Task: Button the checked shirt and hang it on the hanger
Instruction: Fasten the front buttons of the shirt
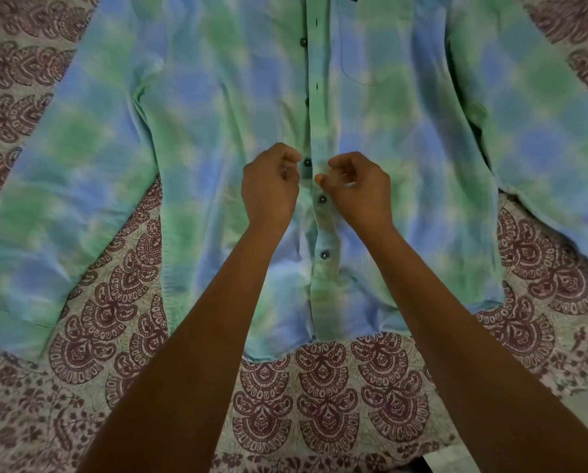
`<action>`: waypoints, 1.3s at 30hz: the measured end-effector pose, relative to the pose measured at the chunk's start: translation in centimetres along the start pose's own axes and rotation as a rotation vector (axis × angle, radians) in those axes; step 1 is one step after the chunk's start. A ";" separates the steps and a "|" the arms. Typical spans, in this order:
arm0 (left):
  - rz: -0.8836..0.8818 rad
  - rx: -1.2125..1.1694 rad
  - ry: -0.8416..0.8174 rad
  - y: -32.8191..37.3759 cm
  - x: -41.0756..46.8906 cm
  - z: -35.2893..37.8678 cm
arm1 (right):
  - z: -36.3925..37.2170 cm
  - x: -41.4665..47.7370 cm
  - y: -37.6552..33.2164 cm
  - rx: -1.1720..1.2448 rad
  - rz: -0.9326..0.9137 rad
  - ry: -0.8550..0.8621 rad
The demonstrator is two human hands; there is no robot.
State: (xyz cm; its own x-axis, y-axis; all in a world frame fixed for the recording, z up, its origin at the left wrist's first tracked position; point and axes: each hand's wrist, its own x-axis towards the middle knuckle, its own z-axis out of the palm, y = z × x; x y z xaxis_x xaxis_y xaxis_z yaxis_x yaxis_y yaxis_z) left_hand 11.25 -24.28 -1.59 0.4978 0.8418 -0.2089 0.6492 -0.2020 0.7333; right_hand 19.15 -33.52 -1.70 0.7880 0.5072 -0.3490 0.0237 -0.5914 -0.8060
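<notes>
The shirt (pixel 217 97) is laid flat on a sheet (pixel 319 404).
Its front edges are pinched by the curled left hand (pixel 270 187) and right hand (pixel 359 189), beside a button (pixel 307 162).

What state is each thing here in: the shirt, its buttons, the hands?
Checked shirt: lying flat, front up, partly buttoned.
Lower two buttons: fastened.
Button between the hands: unfastened.
Upper two buttons: unfastened.
Left-hand grip: pinching the button edge.
Right-hand grip: pinching the buttonhole edge.
</notes>
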 end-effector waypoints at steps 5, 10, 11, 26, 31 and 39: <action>0.033 0.068 -0.100 0.5 3.5 0.6 | 0.8 2.9 -0.7 -0.274 -0.114 -0.124; 0.101 0.298 -0.367 0.3 5.0 1.2 | 1.2 4.1 -0.9 -0.481 -0.168 -0.143; 0.128 0.331 -0.362 0.2 4.9 1.4 | 1.3 4.2 -0.8 -0.488 -0.172 -0.128; 0.001 0.084 -0.129 2.0 5.9 1.6 | 1.1 4.2 -0.3 0.392 0.311 -0.041; -0.004 0.037 -0.136 2.3 5.1 1.8 | 1.1 3.8 -0.6 0.464 0.347 -0.018; -0.211 -0.157 -0.103 2.5 4.1 1.5 | 0.8 3.3 -0.6 0.382 0.258 0.018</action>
State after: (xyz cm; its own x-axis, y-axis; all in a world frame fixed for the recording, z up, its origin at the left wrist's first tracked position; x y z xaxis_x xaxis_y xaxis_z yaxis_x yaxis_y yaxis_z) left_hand 15.81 -22.06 -1.61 0.4224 0.8000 -0.4261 0.6518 0.0586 0.7561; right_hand 21.24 -30.92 -2.77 0.7491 0.3611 -0.5555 -0.4002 -0.4216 -0.8137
